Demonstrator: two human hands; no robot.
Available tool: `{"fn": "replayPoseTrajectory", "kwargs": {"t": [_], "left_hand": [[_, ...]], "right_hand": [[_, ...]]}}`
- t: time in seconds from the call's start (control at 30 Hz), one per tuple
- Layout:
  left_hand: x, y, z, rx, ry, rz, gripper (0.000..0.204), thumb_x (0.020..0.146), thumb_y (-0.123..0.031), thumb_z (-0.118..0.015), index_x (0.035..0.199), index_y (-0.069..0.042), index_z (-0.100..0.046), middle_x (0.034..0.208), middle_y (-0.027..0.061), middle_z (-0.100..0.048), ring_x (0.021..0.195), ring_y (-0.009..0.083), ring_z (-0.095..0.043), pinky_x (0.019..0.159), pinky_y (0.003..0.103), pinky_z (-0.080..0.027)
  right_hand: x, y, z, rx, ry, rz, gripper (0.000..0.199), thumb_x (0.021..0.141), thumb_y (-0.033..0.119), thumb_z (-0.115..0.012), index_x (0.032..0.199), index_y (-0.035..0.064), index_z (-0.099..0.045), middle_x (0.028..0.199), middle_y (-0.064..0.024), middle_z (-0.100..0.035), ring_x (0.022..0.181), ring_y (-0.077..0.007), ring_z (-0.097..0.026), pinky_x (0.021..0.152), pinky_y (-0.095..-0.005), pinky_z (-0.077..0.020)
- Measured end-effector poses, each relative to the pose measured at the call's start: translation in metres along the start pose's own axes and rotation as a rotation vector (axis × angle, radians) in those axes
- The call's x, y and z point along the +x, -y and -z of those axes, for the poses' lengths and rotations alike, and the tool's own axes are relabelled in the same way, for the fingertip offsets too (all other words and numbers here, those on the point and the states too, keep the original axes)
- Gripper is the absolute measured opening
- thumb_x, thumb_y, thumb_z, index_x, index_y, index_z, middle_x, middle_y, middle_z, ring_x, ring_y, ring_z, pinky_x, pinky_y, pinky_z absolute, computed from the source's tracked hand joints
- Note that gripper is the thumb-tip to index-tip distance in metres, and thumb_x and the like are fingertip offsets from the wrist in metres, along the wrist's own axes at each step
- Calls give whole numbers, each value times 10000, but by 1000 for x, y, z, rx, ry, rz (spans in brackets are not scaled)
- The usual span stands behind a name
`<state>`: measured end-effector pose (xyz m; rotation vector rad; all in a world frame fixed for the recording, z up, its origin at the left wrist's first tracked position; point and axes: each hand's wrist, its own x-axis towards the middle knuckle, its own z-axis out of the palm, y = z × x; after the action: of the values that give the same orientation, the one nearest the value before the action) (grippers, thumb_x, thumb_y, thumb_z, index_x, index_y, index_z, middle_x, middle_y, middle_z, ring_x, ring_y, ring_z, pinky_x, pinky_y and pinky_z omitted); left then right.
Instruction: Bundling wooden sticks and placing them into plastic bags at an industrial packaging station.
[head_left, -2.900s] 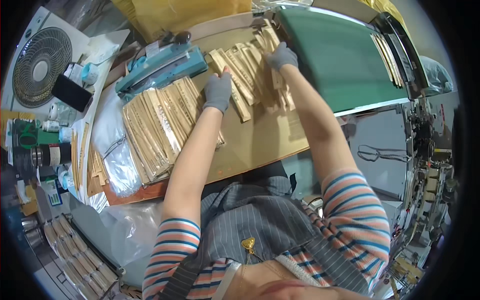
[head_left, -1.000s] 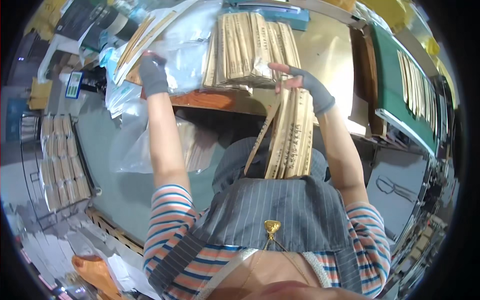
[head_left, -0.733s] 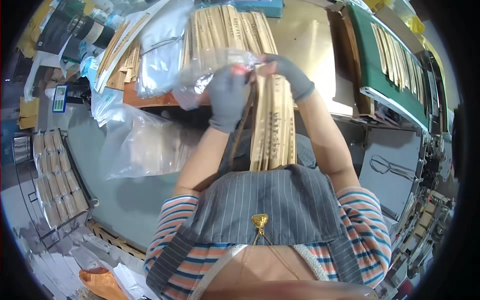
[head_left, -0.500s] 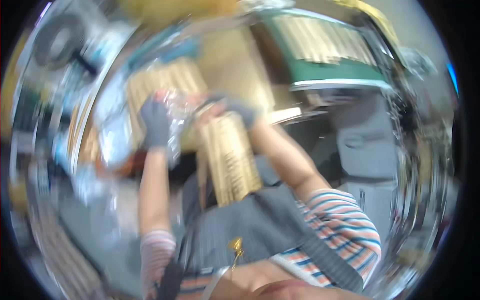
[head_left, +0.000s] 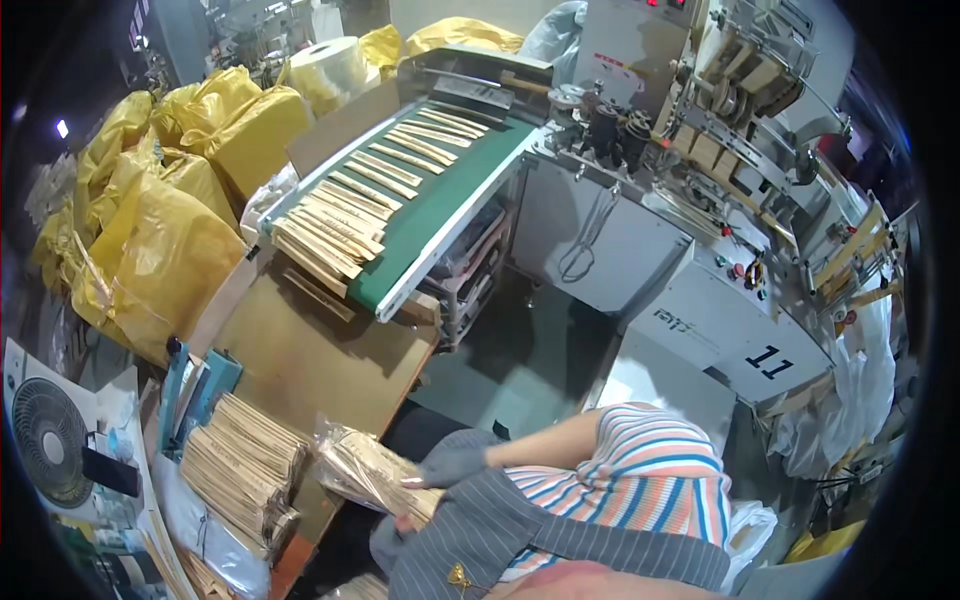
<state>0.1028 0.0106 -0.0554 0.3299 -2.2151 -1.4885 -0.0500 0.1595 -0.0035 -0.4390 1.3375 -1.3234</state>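
A clear plastic bag filled with a bundle of slim tan paper packets [head_left: 365,466] lies tilted in front of my apron. My right hand [head_left: 452,468], in a grey fingerless glove, is closed over the bundle's near end from the right. Of my left hand [head_left: 402,524] only fingertips and some grey glove show at the bundle's lower end; they press against it, and the rest is hidden by the bundle and apron. Just left of the bag, a large stack of the same packets [head_left: 240,465] sits on the brown tabletop [head_left: 335,350].
A green conveyor belt [head_left: 430,210] carries a row of packets towards the table. Yellow sacks [head_left: 170,250] are piled at the left, above a fan [head_left: 50,440]. White machine cabinets [head_left: 700,320] stand on the right. A blue holder [head_left: 205,385] stands behind the stack.
My view has swung right and steadied from a blur. The bundle, earlier upright before my chest with plastic film at my left hand, now lies tilted inside the clear bag.
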Motion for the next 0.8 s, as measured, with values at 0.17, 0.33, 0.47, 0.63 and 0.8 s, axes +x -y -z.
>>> {"fn": "replayPoseTrajectory", "kwargs": {"t": [0.17, 0.33, 0.47, 0.63, 0.8], "left_hand": [[94, -56, 38, 193, -123, 27, 133, 816, -66, -567, 908, -6, -490, 756, 12, -458, 668, 110, -423, 607, 260, -384], [213, -57, 115, 841, -102, -214, 252, 876, -210, -506, 822, 8, -620, 828, 159, -628, 769, 302, -578, 728, 343, -454], [229, -86, 104, 604, 101, -132, 353, 854, -305, -513, 709, 6, -600, 574, 85, -587, 473, 138, -541, 475, 274, -428], [228, -67, 90, 343, -29, -161, 275, 857, -225, -508, 895, 22, -623, 616, 53, -602, 485, 103, -549, 416, 237, -409], [216, -135, 107, 19, 74, 168, 240, 835, -173, -545, 941, 25, -629, 736, 57, -644, 511, 61, -567, 451, 188, -439]], "right_hand": [[60, 64, -1, -965, -695, 1043, 142, 701, 193, -621, 797, 125, -542, 620, -108, -535, 545, -335, -535, 471, -416, -420], [71, 168, 29, -1341, -658, 822, 107, 718, 153, -615, 795, 91, -576, 768, -152, -622, 662, -323, -604, 609, -393, -482], [76, 206, 63, -1339, -716, 890, 118, 742, 147, -568, 825, 64, -578, 733, -121, -609, 724, -320, -597, 648, -377, -468], [94, 211, 82, -1350, -524, 554, 179, 779, 205, -567, 893, 69, -586, 800, -140, -626, 757, -297, -605, 686, -353, -464], [73, 233, 16, -1300, -427, 1539, 359, 821, 383, -607, 909, 44, -533, 754, -142, -598, 669, -288, -609, 600, -373, -463]]}}
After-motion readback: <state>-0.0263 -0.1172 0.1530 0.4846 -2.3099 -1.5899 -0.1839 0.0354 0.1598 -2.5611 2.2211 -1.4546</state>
